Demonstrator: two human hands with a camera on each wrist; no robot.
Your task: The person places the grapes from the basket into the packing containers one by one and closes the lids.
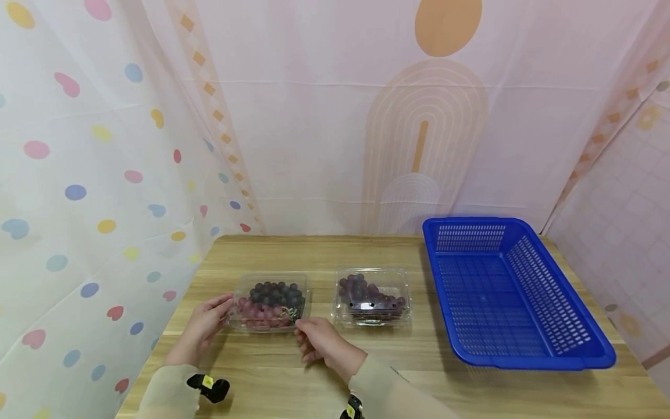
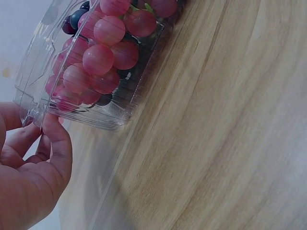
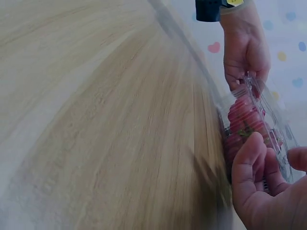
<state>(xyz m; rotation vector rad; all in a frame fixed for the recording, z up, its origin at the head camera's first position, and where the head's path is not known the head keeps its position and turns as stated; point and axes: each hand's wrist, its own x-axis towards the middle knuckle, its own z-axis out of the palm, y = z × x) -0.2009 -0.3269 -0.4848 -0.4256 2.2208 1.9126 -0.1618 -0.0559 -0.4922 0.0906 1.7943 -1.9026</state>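
Observation:
A clear plastic clamshell box (image 1: 272, 276) lies on the left of the table with its lid down. Inside it are red grapes (image 1: 256, 312) and dark grapes (image 1: 274, 293). At its left edge my left hand (image 1: 206, 320) pinches the rim between thumb and fingers, as the left wrist view shows. My right hand (image 1: 327, 343) grips the rim at the front right corner, fingers curled beneath and thumb above. To the right, apart from both hands, sits a second clear clamshell box (image 1: 400, 279) holding purple grapes (image 1: 358, 288).
A large blue plastic basket (image 1: 455, 326) with slotted walls stands at the right of the wooden table (image 1: 251, 378). Patterned cloth (image 1: 314, 116) hangs behind the table and along both sides.

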